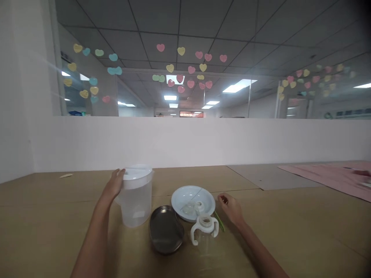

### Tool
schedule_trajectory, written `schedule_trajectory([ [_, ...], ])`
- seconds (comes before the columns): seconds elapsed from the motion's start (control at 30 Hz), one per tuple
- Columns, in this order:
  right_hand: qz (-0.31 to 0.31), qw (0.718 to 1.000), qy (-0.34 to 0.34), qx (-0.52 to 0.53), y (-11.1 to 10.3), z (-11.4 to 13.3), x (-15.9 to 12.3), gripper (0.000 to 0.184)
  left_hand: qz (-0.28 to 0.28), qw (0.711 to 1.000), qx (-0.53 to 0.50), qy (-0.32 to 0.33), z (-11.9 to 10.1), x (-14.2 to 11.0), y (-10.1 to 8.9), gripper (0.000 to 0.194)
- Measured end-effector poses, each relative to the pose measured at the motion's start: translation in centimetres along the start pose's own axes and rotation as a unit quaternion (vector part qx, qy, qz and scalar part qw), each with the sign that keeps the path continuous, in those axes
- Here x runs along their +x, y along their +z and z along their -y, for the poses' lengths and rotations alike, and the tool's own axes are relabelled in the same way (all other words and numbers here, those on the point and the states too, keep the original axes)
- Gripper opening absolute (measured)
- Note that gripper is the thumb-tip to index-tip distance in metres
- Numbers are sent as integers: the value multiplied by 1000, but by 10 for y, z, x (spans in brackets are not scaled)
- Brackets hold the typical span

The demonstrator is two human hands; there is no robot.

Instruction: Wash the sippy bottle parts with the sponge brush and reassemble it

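My left hand is at the top of a translucent plastic pitcher, its fingers closed over the left edge of the white lid. The pitcher stands upright. My right hand is just right of a pale plate, fingers curled with nothing visible in them. Near it lies a thin green stick-like thing, partly hidden by a clear baby bottle. The bottle's white two-handled collar surrounds its open neck. On the plate are a white bottle ring and a clear cap.
An oval metal tray lies between the pitcher and the bottle, close to the plate. A pink cloth covers the far right of the brown tabletop, where part of another person's hand shows. A white wall with a window stands behind.
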State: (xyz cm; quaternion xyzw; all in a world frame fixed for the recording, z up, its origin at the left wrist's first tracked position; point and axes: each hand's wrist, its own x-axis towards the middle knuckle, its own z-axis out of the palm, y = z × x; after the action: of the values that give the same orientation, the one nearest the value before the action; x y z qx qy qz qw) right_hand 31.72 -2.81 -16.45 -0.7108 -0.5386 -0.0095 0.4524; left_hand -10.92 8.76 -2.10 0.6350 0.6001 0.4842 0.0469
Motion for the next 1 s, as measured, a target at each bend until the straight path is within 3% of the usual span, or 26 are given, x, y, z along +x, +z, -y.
schedule_trajectory([
  [0.17,-30,997,74,-5,3,-11,3,30,-29,999,-32,-4,-26,-10,3,50],
  [0.33,12,987,80,-137,5,-16,0,29,-56,988,9,146,-81,-39,12,48],
  [0.47,49,981,67,-178,8,-17,-2,22,-120,971,-21,204,-109,-56,21,49],
  [0.6,67,976,42,-205,10,-17,-4,23,-166,960,-72,213,-116,-63,24,50],
  [0.77,75,971,18,-227,10,-17,-5,24,-160,949,-87,258,-119,-67,31,51],
  [1.0,93,965,2,-246,7,-17,-4,22,-140,931,-30,335,-122,-73,37,52],
])
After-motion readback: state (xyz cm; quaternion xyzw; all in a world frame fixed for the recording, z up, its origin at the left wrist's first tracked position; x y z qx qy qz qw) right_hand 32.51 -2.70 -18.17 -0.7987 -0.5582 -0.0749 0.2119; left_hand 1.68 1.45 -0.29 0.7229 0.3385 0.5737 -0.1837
